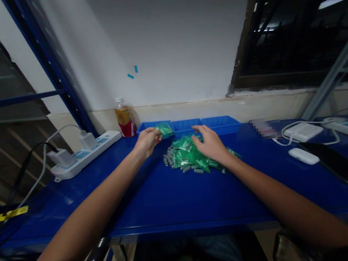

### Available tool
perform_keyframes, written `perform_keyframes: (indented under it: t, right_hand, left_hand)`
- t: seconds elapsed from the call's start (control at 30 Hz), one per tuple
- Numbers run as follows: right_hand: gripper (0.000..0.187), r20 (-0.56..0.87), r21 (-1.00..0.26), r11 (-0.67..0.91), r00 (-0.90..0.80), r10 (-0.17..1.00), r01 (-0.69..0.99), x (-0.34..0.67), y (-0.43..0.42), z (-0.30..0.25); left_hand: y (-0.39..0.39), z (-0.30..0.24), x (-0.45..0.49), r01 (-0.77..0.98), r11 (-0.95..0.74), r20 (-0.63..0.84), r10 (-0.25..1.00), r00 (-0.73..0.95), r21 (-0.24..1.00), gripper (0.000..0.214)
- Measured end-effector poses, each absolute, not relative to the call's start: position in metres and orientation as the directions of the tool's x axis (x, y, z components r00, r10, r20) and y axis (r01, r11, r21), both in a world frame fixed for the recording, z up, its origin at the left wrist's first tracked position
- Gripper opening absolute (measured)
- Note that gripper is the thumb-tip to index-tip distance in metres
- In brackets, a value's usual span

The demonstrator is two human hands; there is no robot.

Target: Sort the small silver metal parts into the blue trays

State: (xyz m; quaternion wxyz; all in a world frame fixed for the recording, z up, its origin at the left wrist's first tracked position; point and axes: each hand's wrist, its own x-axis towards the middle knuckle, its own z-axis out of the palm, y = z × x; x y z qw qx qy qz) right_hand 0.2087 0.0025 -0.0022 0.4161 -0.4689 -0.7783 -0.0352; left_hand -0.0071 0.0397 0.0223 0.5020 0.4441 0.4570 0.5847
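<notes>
My left hand (pixel 149 140) pinches a small green plastic packet (pixel 164 129) at the front of the left blue bin (pixel 150 124). Over the right side of a pile of green plastic packets (pixel 187 151) is my right hand (pixel 209 142), its fingers apart and nothing visible in them. Whether its fingertips touch the packets I cannot tell. Several loose grey cylindrical pieces (pixel 199 171) lie around the pile's left and front edges. Behind the pile, the middle bin (pixel 186 124) and right bin (pixel 220 122) stand in one row with the left one.
A drink bottle (pixel 125 119) stands by the wall, left of the bins. A white power strip (pixel 77 160) with plugs and cables lies at the left. On the right are a white case (pixel 304 156), a dark phone (pixel 346 166) and a white charger (pixel 303 131) on the blue table (pixel 172 209).
</notes>
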Motion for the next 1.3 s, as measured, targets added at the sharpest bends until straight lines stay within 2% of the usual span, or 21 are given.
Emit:
perform_keyframes:
  t: [0.1,0.17,0.23,0.27,0.33,0.4,0.47,0.5,0.53,0.6,0.7,0.73,0.8,0.87,1.0,1.17,1.23,1.3]
  right_hand:
    - [0.039,0.568,-0.321,0.475,-0.234,0.789,0.82,0.214,0.009,-0.01]
    - [0.037,0.562,-0.325,0.471,-0.233,0.794,0.82,0.212,0.008,-0.01]
    - [0.031,0.598,-0.406,0.479,-0.17,0.784,0.778,0.206,0.003,-0.004]
    - [0.029,0.599,-0.488,0.485,-0.126,0.791,0.725,0.202,0.0,0.001]
    - [0.036,0.534,-0.702,0.483,-0.061,0.843,0.524,0.193,-0.007,0.01]
    - [0.044,0.435,-0.862,0.431,-0.045,0.899,0.267,0.185,-0.012,0.017]
    - [0.042,0.391,-0.912,0.391,-0.02,0.92,0.121,0.182,-0.013,0.018]
    - [0.039,0.397,-0.912,0.394,0.005,0.918,0.111,0.182,-0.013,0.017]
    - [0.035,0.428,-0.897,0.419,0.033,0.903,0.143,0.184,-0.012,0.015]
    - [0.028,0.554,-0.801,0.518,0.043,0.832,0.299,0.189,-0.011,0.009]
    - [0.027,0.737,-0.499,0.667,-0.135,0.663,0.553,0.195,-0.011,0.002]
    - [0.031,0.751,-0.407,0.692,-0.212,0.625,0.597,0.195,-0.012,0.0]
    - [0.041,0.743,-0.297,0.714,-0.316,0.589,0.634,0.193,-0.015,-0.001]
    - [0.044,0.745,-0.269,0.709,-0.326,0.582,0.652,0.19,-0.016,0.0]
    - [0.041,0.71,-0.309,0.614,-0.254,0.657,0.727,0.19,-0.01,-0.003]
    - [0.041,0.509,-0.263,0.506,-0.327,0.796,0.822,0.196,0.002,-0.013]
    - [0.042,0.508,-0.268,0.506,-0.326,0.797,0.82,0.196,0.003,-0.014]
    - [0.041,0.554,-0.309,0.518,-0.291,0.78,0.798,0.194,0.003,-0.013]
  left_hand:
    - [0.048,0.017,-0.017,-0.14,-0.099,0.078,0.986,-0.151,0.985,0.016]
    - [0.045,0.014,-0.015,-0.112,-0.128,0.11,0.981,-0.158,0.985,0.012]
    - [0.037,0.014,-0.007,-0.067,-0.218,0.207,0.967,-0.147,0.974,0.011]
    - [0.031,0.015,-0.001,-0.021,-0.302,0.297,0.947,-0.123,0.953,0.01]
    - [0.018,0.016,0.009,0.131,-0.545,0.55,0.835,-0.001,0.828,0.007]
    - [0.006,0.018,0.018,0.27,-0.752,0.729,0.655,0.198,0.602,0.006]
    - [-0.003,0.018,0.023,0.332,-0.85,0.776,0.515,0.364,0.408,0.013]
    - [-0.005,0.018,0.024,0.344,-0.868,0.771,0.483,0.416,0.358,0.016]
    - [-0.006,0.018,0.025,0.352,-0.867,0.757,0.485,0.437,0.352,0.016]
    - [-0.005,0.016,0.027,0.349,-0.798,0.695,0.6,0.396,0.491,0.016]
    - [-0.001,0.013,0.028,0.157,-0.478,0.436,0.867,0.241,0.864,0.031]
    - [0.001,0.013,0.028,0.063,-0.35,0.328,0.917,0.227,0.934,0.036]
    - [0.007,0.013,0.026,-0.05,-0.173,0.18,0.951,0.25,0.984,0.034]
    - [0.017,0.017,0.021,-0.018,-0.132,0.133,0.969,0.207,0.991,0.023]
    - [0.053,0.032,0.005,0.128,-0.177,0.189,0.978,-0.093,0.976,0.016]
    - [0.08,0.038,-0.02,0.33,-0.181,0.266,0.935,-0.236,0.927,0.035]
    - [0.078,0.029,-0.028,0.535,-0.185,0.339,0.918,-0.204,0.824,0.047]
    - [0.072,0.016,-0.033,0.807,-0.21,0.415,0.909,-0.047,0.552,0.051]
